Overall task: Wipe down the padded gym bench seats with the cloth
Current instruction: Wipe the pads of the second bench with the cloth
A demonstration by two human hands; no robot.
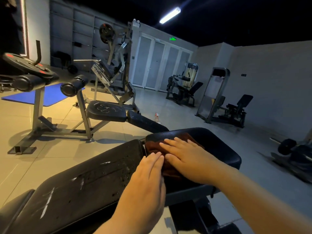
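Dim gym room with pale floor tiles, weight machines along the walls and a blue mat (pixel 45 97) well off to the left of the hands. Under both hands sits the black seat pad (pixel 216 149), and the brown cloth (pixel 152 146) lies flat on it. The right hand (pixel 185 159) rests palm down on the cloth, fingers straight and slightly fanned, pressing it into the pad. The left hand (pixel 148 176) lies just beside it, fingers straight and held together, with its tips at the cloth's near edge. Immediately left of the left hand begins the long back pad (pixel 81 188), speckled with droplets and streaked with white scuffs; it looks not yet wiped. Only flat pressure holds the cloth, so a fast stroke could bunch it up or let it slide out from under the palms. It could also drop into the gap between the two pads, or off the far edge past the right fingertips. Wet covering may be slick enough for a palm to skid, and the scuffed patches might snag the fabric. Beyond the fingertips a spray bottle (pixel 157 117) stands on the floor, near a second padded seat (pixel 106 111) that probably waits its turn
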